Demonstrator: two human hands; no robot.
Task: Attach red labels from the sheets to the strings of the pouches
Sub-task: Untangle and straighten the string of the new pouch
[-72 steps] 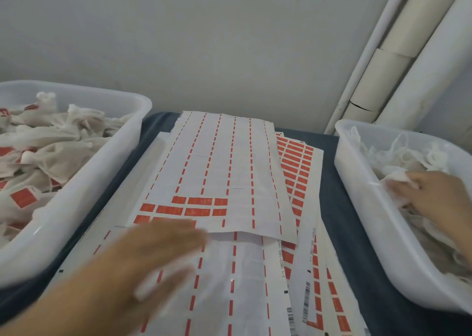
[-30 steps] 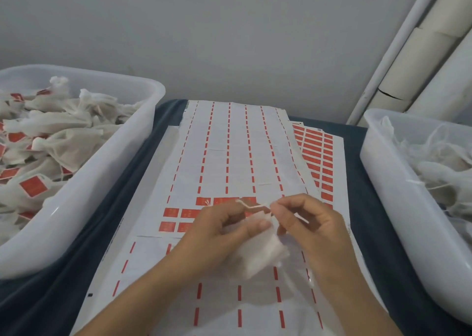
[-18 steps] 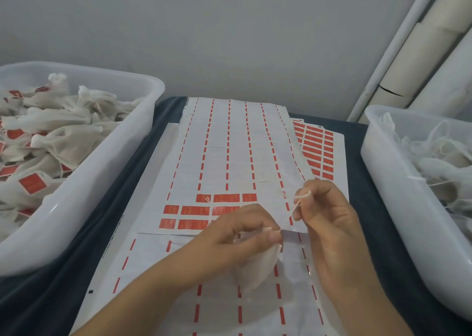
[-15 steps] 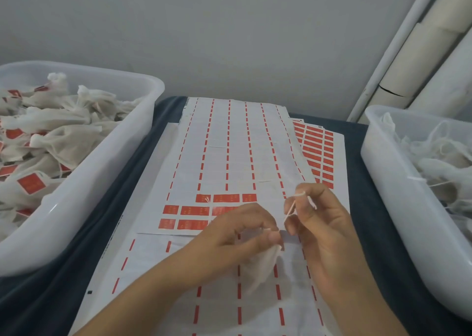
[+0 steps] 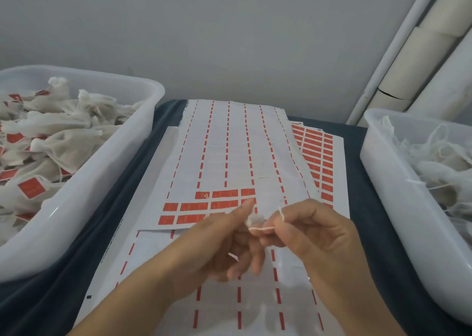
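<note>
**Between the fingertips: pouch neck and string**

Above the label sheet [image 5: 229, 157], the left hand [image 5: 217, 249] is pinching the gathered neck of a white pouch [image 5: 254, 220], its index finger pointing out. Right hand [image 5: 314, 236], fingers curled, is pinching the string [image 5: 265, 229] just beside it. The pouch body is lying hidden behind the left fingers. Red labels [image 5: 201, 206] are sitting just beyond; bins are flanking both hands well apart.

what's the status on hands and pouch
Left hand holds the pouch. Right hand pinches its string. No label on it yet. Nothing blocking.
</note>
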